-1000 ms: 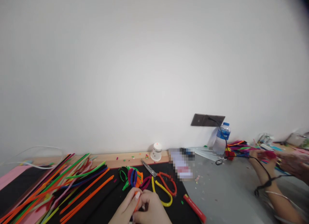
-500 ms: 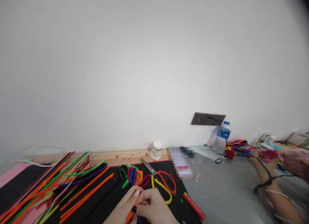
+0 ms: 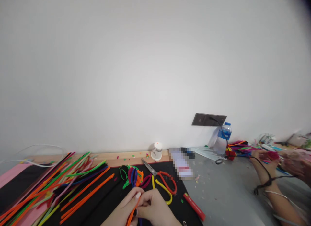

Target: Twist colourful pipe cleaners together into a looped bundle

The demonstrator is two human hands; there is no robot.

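Our left hand (image 3: 123,209) and right hand (image 3: 157,209) pinch an orange fuzzy stem (image 3: 130,217) just below a looped, many-coloured bundle (image 3: 135,177), near the scissors (image 3: 151,169), as we seemingly work it round, which calls for steady fingers.

Black mat (image 3: 102,196) on table, bearing scissors (image 3: 152,169), pipe cleaners (image 3: 87,197) (mostly orange).

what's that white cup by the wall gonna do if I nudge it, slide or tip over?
The white cup looks thin-walled and empty-bodied, so it's probably light and would likely slide easily. It stands with its wider end down, so a low nudge probably won't tip it. The orange speck on top might fall off.
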